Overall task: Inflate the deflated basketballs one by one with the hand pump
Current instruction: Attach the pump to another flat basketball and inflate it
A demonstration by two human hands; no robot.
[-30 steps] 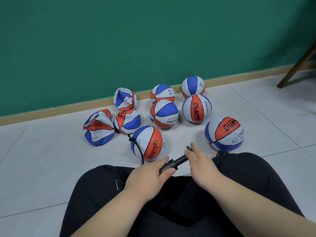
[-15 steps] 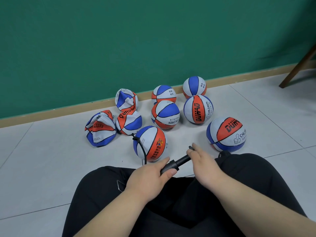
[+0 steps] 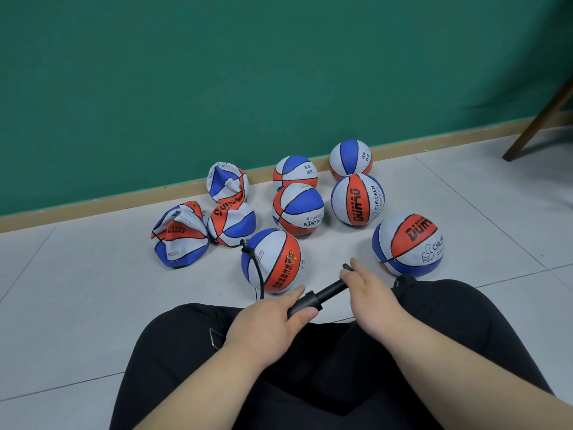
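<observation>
A black hand pump [image 3: 321, 295] lies across my lap. My left hand [image 3: 269, 324] grips its barrel and my right hand [image 3: 369, 290] is wrapped on its handle end. A black hose [image 3: 257, 271] curves from the pump up to the top left of a round red, white and blue basketball [image 3: 273, 260] right in front of my knees. Three crumpled, deflated balls lie to the left: one flat [image 3: 179, 238], one beside it [image 3: 232, 223], one behind by the wall [image 3: 228, 183].
Several round inflated balls stand on the tiled floor: two by the skirting [image 3: 296, 172] [image 3: 350, 158], two in the middle [image 3: 297, 209] [image 3: 358, 200], one at the right [image 3: 409, 243]. A green wall closes the back. A wooden furniture leg [image 3: 539, 122] slants at the far right.
My right hand has slid a little along the pump, nearer my left hand. The balls have kept their places; the view has dipped slightly.
</observation>
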